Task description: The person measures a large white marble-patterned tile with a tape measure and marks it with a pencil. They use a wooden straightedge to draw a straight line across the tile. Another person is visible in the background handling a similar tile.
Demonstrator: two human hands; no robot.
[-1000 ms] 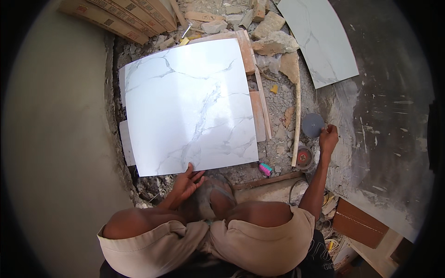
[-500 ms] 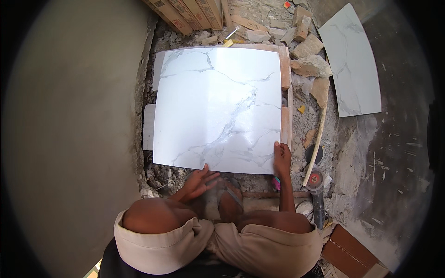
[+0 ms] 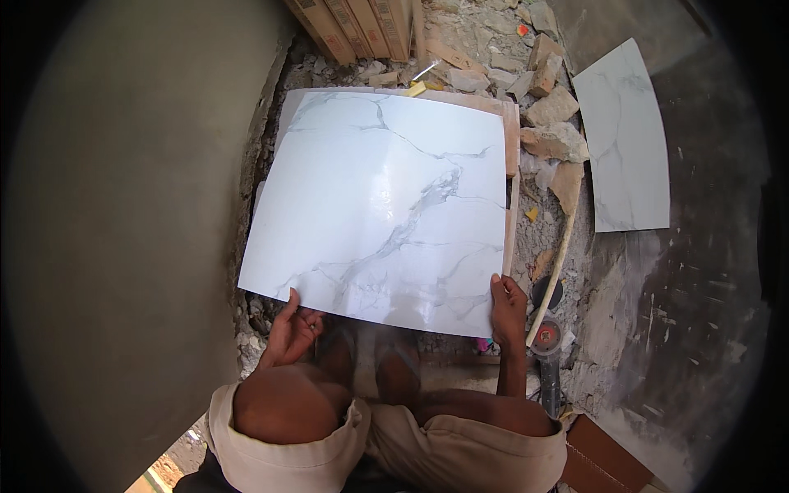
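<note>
A large, glossy white tile [image 3: 370, 205] with grey marble veining spans the space before my knees, its near edge raised toward me. At its right edge, close to the near corner, my right hand [image 3: 509, 311] grips it, thumb on top and fingers around the side. My left hand [image 3: 292, 333] holds the near edge toward the left corner; the thumb lies on the face and the curled fingers are below the edge. Beneath the tile, boards or slabs [image 3: 511, 140] show along the far and right sides; most of what lies under it is hidden.
Broken bricks and rubble [image 3: 552, 107] line the right side, with a pale stick [image 3: 555, 275] and an angle grinder [image 3: 548, 345] near my right hand. Another marble-look tile [image 3: 625, 140] leans farther right. Cardboard boxes [image 3: 353, 29] stand at the back; a plain wall [image 3: 140, 205] rises at left.
The tile's near edge has come closer to me and lifted, the tile turning slightly. My left hand has slid left along that edge and now grips it; my right hand has moved nearer with the tile.
</note>
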